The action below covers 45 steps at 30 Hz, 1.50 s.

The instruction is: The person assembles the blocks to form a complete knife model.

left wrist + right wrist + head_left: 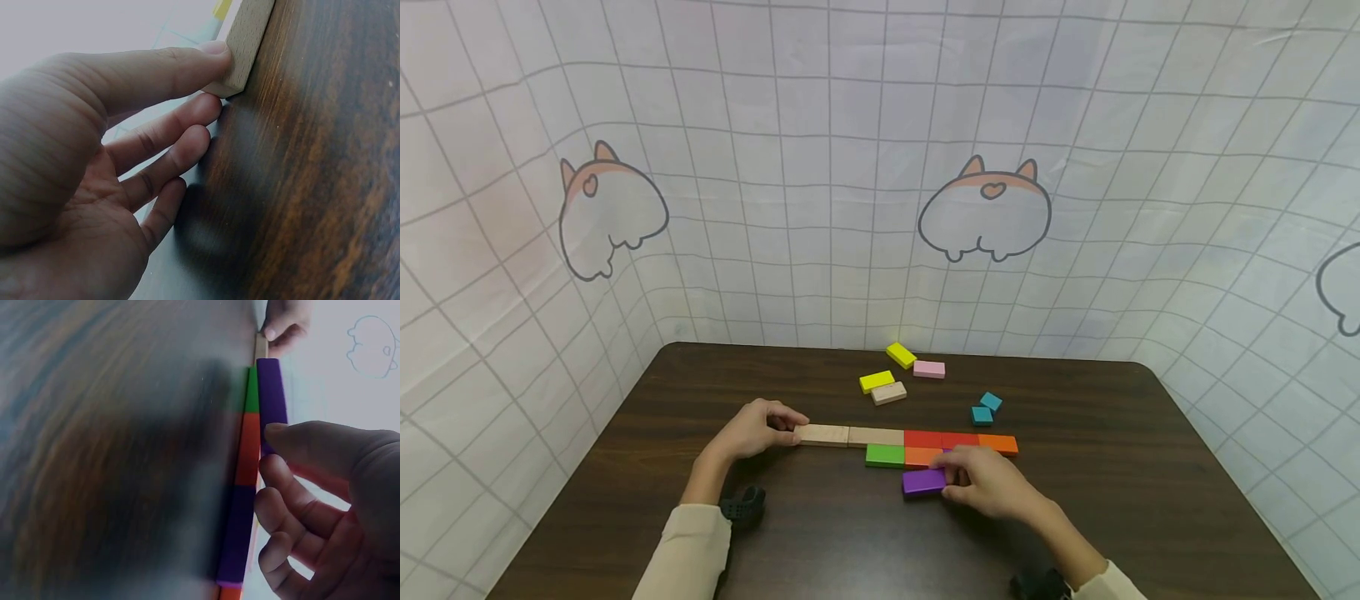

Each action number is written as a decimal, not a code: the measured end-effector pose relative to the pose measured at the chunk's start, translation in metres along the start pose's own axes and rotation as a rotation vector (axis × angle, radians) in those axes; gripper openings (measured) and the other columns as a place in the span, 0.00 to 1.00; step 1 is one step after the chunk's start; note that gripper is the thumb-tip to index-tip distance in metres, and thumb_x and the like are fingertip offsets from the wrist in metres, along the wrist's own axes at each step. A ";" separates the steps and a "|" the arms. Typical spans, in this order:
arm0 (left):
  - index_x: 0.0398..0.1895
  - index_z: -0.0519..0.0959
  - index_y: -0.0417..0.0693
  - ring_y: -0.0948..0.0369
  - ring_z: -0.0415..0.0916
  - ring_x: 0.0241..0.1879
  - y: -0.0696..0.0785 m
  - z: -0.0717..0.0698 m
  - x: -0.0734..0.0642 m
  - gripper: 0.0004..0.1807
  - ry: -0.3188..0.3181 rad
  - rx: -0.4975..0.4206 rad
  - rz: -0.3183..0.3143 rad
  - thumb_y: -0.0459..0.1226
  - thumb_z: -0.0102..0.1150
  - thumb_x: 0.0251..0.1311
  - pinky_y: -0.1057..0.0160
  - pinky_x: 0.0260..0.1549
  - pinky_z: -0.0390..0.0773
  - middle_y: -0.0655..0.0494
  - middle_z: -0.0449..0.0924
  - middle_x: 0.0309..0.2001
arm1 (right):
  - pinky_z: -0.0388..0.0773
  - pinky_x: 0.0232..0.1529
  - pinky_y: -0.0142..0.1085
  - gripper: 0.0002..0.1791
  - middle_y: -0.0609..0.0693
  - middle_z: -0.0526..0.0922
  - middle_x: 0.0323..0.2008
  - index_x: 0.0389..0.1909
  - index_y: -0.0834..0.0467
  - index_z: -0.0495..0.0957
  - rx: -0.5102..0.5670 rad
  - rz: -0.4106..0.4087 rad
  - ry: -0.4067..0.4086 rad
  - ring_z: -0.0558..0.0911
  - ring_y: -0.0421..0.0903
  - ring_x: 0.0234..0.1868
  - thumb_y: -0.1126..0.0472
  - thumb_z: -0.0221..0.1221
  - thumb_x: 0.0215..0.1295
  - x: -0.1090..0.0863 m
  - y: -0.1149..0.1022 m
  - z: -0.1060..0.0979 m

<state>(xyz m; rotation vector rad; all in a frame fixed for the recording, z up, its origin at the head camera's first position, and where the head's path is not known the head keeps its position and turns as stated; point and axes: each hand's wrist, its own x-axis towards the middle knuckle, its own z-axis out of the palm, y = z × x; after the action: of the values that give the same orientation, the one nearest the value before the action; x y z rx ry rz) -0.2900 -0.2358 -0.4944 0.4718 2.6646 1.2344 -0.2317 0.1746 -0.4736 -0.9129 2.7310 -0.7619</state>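
Observation:
My left hand [760, 429] pinches the left end of a plain wooden block [822, 435]; the left wrist view shows the thumb on its face. That block heads a row with another wooden block [876, 437], two red blocks [922, 439] and an orange block [997, 444]. Along the row's near side lie a green block [885, 455], an orange one [921, 457] and a purple one [239, 531], mostly hidden by a hand in the head view. Between thumb and fingers, my right hand [988, 483] holds a second purple block [922, 483], raised over the near row in the right wrist view.
Behind the row lie two yellow blocks [877, 382], a pink block [929, 369] and a loose wooden block [889, 393]. Two small blue blocks [982, 416] sit to their right. A white gridded curtain [820, 208] hangs around the dark wooden table [1112, 467].

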 end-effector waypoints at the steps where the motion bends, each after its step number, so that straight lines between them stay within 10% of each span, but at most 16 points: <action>1: 0.50 0.88 0.49 0.60 0.74 0.36 0.000 0.000 0.000 0.14 -0.002 -0.002 0.003 0.39 0.72 0.61 0.61 0.37 0.75 0.53 0.85 0.41 | 0.70 0.31 0.30 0.15 0.37 0.77 0.28 0.51 0.53 0.85 -0.001 0.000 0.001 0.71 0.34 0.29 0.61 0.69 0.63 0.001 -0.001 0.001; 45: 0.49 0.89 0.50 0.60 0.75 0.36 0.001 0.000 0.000 0.14 0.006 0.000 -0.017 0.38 0.73 0.60 0.60 0.38 0.75 0.55 0.84 0.40 | 0.70 0.28 0.30 0.06 0.38 0.79 0.26 0.40 0.50 0.87 0.027 0.048 0.047 0.72 0.36 0.25 0.60 0.70 0.63 0.028 -0.024 0.020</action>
<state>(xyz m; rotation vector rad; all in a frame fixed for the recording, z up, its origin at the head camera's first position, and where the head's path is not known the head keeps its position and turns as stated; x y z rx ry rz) -0.2894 -0.2353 -0.4935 0.4447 2.6673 1.2331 -0.2354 0.1335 -0.4782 -0.8311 2.7647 -0.8192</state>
